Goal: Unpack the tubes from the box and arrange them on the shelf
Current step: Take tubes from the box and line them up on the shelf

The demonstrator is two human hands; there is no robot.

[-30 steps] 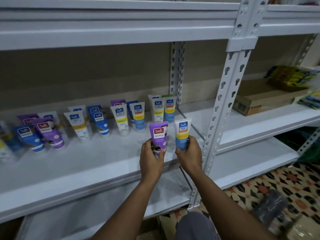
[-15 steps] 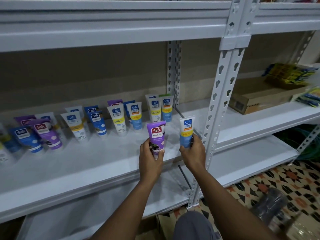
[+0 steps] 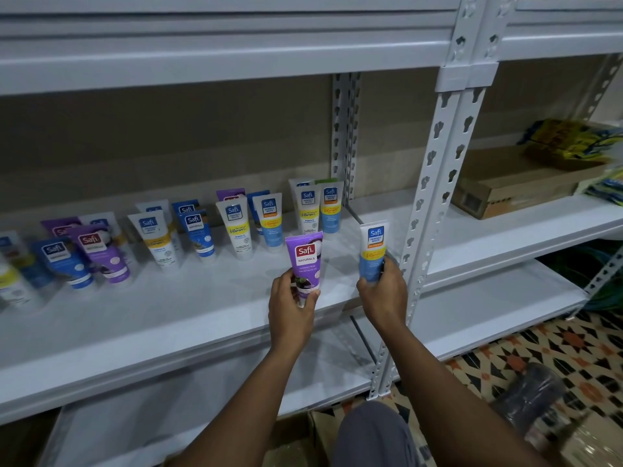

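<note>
My left hand grips a purple Safi Naturals tube, held upright over the front of the white shelf. My right hand grips a white, yellow and blue Safi tube, also upright, close to the shelf's right upright post. Behind them several more tubes stand cap-down in rows along the back of the shelf, from the far left to the middle. A corner of a cardboard box shows at the bottom, beside my knee.
The neighbouring shelf bay to the right holds a flat cardboard box with yellow and blue packets on top. A lower shelf lies below. A patterned tile floor and a dark wrapped object are at lower right.
Both hands have moved apart: the right hand carried its tube to the right toward the post, while the left hand stayed near the shelf front with the purple tube.
</note>
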